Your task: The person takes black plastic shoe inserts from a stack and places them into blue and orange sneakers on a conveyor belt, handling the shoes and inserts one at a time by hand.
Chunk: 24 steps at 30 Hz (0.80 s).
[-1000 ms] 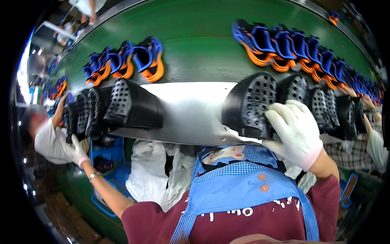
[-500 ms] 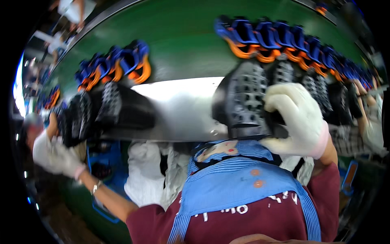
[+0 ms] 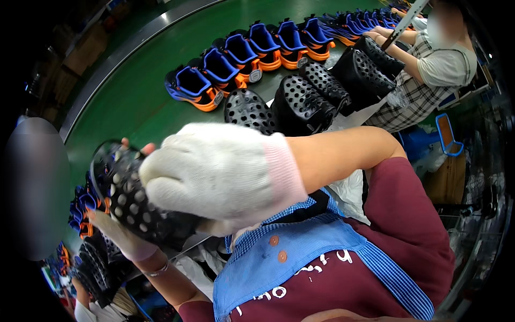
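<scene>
A black clog (image 3: 134, 206) with round holes is held up on the left side, tilted, between my two gloved hands. My right hand (image 3: 214, 172), in a white knitted glove with a pink cuff, is closed over its near side. My left hand (image 3: 122, 233), also gloved, supports it from below and behind. Two bare fingertips show past its upper edge. Part of the clog is hidden behind my right glove. Several more black clogs (image 3: 303, 102) stand in a row just beyond my right forearm.
Blue and orange shoes (image 3: 236, 51) line the green belt (image 3: 139, 91), with others at lower left. Dark clogs (image 3: 94, 268) also stand there. A co-worker in a checked apron (image 3: 389, 110) is at the right. Near that person stands a blue-framed item (image 3: 449, 134).
My right hand has left the clogs on the right and moved left. Both hands now come together on one raised clog. The view has turned, bringing the co-worker at the right further in.
</scene>
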### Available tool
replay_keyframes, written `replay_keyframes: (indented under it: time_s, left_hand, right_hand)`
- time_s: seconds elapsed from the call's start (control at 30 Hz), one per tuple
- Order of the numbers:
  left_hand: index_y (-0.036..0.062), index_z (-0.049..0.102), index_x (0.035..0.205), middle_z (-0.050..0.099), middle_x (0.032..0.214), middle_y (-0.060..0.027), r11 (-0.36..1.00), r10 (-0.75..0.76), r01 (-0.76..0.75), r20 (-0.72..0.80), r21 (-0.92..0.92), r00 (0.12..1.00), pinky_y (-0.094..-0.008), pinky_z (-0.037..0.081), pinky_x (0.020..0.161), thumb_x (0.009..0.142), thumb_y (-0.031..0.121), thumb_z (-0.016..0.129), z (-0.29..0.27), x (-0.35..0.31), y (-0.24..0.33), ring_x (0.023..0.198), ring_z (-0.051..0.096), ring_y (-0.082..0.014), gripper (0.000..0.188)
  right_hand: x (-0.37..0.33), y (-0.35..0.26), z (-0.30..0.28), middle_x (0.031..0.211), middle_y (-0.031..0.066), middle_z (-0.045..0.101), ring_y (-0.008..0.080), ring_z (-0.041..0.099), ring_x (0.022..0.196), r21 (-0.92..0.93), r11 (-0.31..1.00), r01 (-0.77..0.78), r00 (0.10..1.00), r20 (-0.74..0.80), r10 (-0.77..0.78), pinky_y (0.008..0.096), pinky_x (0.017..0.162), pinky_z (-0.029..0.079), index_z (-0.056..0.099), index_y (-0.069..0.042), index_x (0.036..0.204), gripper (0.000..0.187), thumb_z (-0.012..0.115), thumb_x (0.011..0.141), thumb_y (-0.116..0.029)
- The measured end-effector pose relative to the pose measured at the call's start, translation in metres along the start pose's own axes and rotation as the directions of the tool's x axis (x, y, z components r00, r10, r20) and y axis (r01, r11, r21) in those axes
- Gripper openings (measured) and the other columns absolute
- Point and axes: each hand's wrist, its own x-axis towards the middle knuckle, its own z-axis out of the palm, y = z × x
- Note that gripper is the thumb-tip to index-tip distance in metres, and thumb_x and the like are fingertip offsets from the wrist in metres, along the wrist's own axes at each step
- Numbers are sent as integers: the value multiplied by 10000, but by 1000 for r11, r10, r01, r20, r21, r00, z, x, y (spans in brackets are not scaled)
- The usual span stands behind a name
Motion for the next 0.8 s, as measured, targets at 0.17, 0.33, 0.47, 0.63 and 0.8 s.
replay_keyframes:
  time_s: [0.17, 0.33, 0.47, 0.63, 0.8]
  left_hand:
    - [-34, 140, 1532, 504, 1347, -266, 972, -79, 112, 162, -205, 984, -445, 456, 1042, 960, 407, 464, 12, 36, 4, 1211, 553, -347, 792]
    - [8, 374, 1420, 541, 1295, -158, 980, 47, -15, 155, -199, 987, -446, 451, 1049, 970, 292, 435, 11, 56, 0, 1198, 541, -275, 536]
    - [26, 503, 1267, 560, 1231, -135, 965, 96, -63, 121, -254, 988, -436, 458, 1023, 975, 297, 479, -3, 81, -7, 1136, 560, -263, 399]
    - [31, 543, 1101, 605, 1035, -117, 966, 184, -181, 4, -184, 983, -401, 518, 895, 954, 282, 565, 1, 118, -21, 988, 603, -235, 292]
    - [79, 531, 1075, 625, 973, -103, 973, 228, -217, -216, 73, 949, -331, 545, 794, 937, 372, 616, 4, 163, -38, 884, 626, -185, 334]
  right_hand:
    - [7, 12, -12, 943, 192, 620, 365, 642, 867, 2, 971, -237, 957, 175, 233, 431, 749, 550, 588, 5, 1008, 342, 698, 754, -195]
    - [14, 34, -21, 958, 250, 649, 396, 659, 877, 76, 851, -520, 823, 310, 476, 427, 772, 545, 594, 40, 1033, 427, 674, 816, -319]
    - [27, 51, -12, 821, 248, 666, 403, 672, 801, 38, 838, -545, 804, 309, 509, 438, 742, 541, 597, 79, 979, 476, 663, 829, -368]
    - [32, 83, -11, 850, 281, 680, 404, 691, 836, 29, 793, -609, 775, 234, 587, 420, 781, 555, 645, 87, 931, 503, 621, 831, -406]
    - [30, 115, -9, 800, 285, 664, 397, 691, 789, 38, 820, -572, 821, 28, 571, 413, 736, 560, 626, 103, 896, 486, 634, 792, -372]
